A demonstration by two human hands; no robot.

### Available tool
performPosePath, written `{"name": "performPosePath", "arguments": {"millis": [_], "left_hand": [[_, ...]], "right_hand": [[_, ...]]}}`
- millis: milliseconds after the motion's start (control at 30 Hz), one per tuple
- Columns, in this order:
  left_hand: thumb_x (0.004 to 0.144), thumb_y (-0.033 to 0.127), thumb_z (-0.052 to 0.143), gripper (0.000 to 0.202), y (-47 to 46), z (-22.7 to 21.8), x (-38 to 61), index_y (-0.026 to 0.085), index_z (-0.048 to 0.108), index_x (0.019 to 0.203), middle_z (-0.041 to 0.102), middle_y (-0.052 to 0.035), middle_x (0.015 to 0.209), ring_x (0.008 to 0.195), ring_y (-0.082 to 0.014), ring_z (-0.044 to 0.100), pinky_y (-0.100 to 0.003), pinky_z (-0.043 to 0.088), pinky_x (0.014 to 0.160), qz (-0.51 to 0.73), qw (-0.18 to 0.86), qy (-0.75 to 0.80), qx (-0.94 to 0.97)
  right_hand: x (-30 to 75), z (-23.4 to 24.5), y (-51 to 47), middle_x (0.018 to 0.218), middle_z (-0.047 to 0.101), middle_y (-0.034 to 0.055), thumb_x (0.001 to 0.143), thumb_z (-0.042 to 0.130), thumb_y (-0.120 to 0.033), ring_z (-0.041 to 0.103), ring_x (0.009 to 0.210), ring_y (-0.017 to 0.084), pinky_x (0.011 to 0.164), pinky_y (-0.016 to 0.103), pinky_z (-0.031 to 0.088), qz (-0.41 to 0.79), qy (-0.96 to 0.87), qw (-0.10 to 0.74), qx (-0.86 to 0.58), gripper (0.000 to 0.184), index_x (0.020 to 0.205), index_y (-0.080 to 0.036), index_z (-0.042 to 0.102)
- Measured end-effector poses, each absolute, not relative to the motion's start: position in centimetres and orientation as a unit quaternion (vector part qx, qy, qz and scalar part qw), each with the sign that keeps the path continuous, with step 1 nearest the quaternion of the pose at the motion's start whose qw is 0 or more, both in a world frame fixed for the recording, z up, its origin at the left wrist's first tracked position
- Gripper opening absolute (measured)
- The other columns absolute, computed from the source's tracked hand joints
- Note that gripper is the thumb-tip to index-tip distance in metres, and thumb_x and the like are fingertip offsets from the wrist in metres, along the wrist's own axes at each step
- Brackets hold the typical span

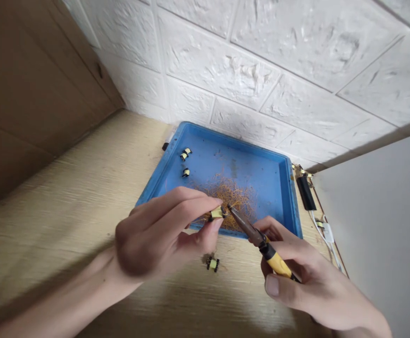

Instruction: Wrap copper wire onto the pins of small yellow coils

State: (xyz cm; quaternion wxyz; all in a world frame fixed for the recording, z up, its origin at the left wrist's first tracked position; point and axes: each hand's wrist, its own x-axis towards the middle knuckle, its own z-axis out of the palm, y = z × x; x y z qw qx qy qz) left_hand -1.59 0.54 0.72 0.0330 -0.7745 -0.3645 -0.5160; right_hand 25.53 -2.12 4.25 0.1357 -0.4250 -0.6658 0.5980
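My left hand (162, 230) pinches a small yellow-and-black coil part (216, 214) between thumb and fingers, just over the near edge of a blue tray (271, 180). My right hand (306, 277) is closed round the yellow-and-black handles of a pair of pliers (261, 240). The pliers' tip touches the coil part. A heap of thin copper wire (231, 195) lies in the tray behind the part. Another small coil part (212, 263) lies on the wooden table (67, 206) below my left hand.
Three small coil parts (185, 154) lie at the tray's far left. A black device (305, 191) with a white cable (326, 234) lies right of the tray. A white textured wall stands behind, a wooden panel at the left.
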Motion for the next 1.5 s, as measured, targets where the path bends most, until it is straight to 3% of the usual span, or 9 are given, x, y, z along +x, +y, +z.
{"name": "performPosePath", "arguments": {"millis": [300, 633, 767, 967, 1100, 1300, 1500], "left_hand": [[0.094, 0.016, 0.069, 0.014, 0.4, 0.1, -1.9, 0.019, 0.072, 0.107, 0.081, 0.0005, 0.085, 0.066, -0.0126, 0.076, -0.021, 0.066, 0.064, -0.486, 0.109, -0.361, -0.788], [0.092, 0.015, 0.064, 0.017, 0.3, 0.9, -1.7, 0.026, 0.069, 0.104, 0.081, 0.0019, 0.083, 0.062, -0.0148, 0.076, -0.025, 0.066, 0.061, -0.461, 0.067, -0.383, -0.798], [0.092, 0.015, 0.062, 0.01, 0.4, 1.4, -1.5, 0.024, 0.067, 0.096, 0.077, 0.0019, 0.076, 0.054, -0.0117, 0.068, -0.023, 0.06, 0.056, -0.482, -0.008, -0.402, -0.779], [0.093, 0.016, 0.061, 0.01, 0.6, 1.6, -1.0, 0.021, 0.066, 0.085, 0.058, 0.0079, 0.056, 0.047, -0.0074, 0.053, -0.017, 0.043, 0.043, -0.471, -0.265, -0.427, -0.725], [0.098, 0.027, 0.058, 0.017, 0.6, 1.4, -1.1, 0.021, 0.071, 0.089, 0.064, 0.0057, 0.062, 0.052, -0.0097, 0.058, -0.018, 0.042, 0.041, -0.4, -0.401, -0.429, -0.704], [0.101, 0.025, 0.056, 0.022, 0.6, 1.6, -1.1, 0.02, 0.073, 0.087, 0.054, 0.006, 0.055, 0.05, -0.0108, 0.052, -0.021, 0.039, 0.043, -0.398, -0.369, -0.415, -0.73], [0.104, 0.027, 0.052, 0.027, 0.5, 1.6, -1.3, 0.021, 0.069, 0.083, 0.064, 0.0029, 0.066, 0.054, -0.0125, 0.057, -0.025, 0.044, 0.049, -0.404, -0.369, -0.381, -0.745]], "right_hand": [[25.4, 4.4, -2.0, 0.115, 0.053, 0.0032, 0.097, 0.07, -0.033, 0.055, 0.106, 0.019, 0.087, 0.028, 0.045, 0.592, -0.671, 0.139, -0.425, 0.021, 0.082, -0.022, 0.061], [25.3, 4.4, -1.7, 0.104, 0.056, 0.0038, 0.107, 0.057, -0.042, 0.056, 0.098, 0.018, 0.084, 0.029, 0.046, 0.583, -0.678, 0.159, -0.418, 0.034, 0.081, -0.021, 0.06], [25.3, 4.4, -1.8, 0.104, 0.058, 0.0046, 0.108, 0.054, -0.043, 0.057, 0.093, 0.017, 0.079, 0.029, 0.046, 0.571, -0.682, 0.177, -0.421, 0.035, 0.083, -0.02, 0.063], [25.2, 4.2, -1.9, 0.094, 0.059, 0.0057, 0.11, 0.049, -0.044, 0.058, 0.086, 0.018, 0.074, 0.031, 0.048, 0.548, -0.687, 0.209, -0.429, 0.041, 0.082, -0.019, 0.064], [25.4, 4.1, -1.7, 0.091, 0.06, 0.006, 0.109, 0.05, -0.043, 0.058, 0.085, 0.019, 0.071, 0.031, 0.047, 0.55, -0.686, 0.206, -0.43, 0.04, 0.081, -0.019, 0.065], [25.4, 4.2, -1.8, 0.095, 0.061, 0.0051, 0.109, 0.051, -0.042, 0.057, 0.085, 0.017, 0.072, 0.029, 0.045, 0.561, -0.677, 0.202, -0.432, 0.039, 0.081, -0.019, 0.065], [25.3, 4.4, -1.8, 0.095, 0.062, 0.0047, 0.109, 0.051, -0.046, 0.057, 0.084, 0.017, 0.072, 0.029, 0.045, 0.567, -0.668, 0.195, -0.442, 0.04, 0.082, -0.02, 0.066]]}}
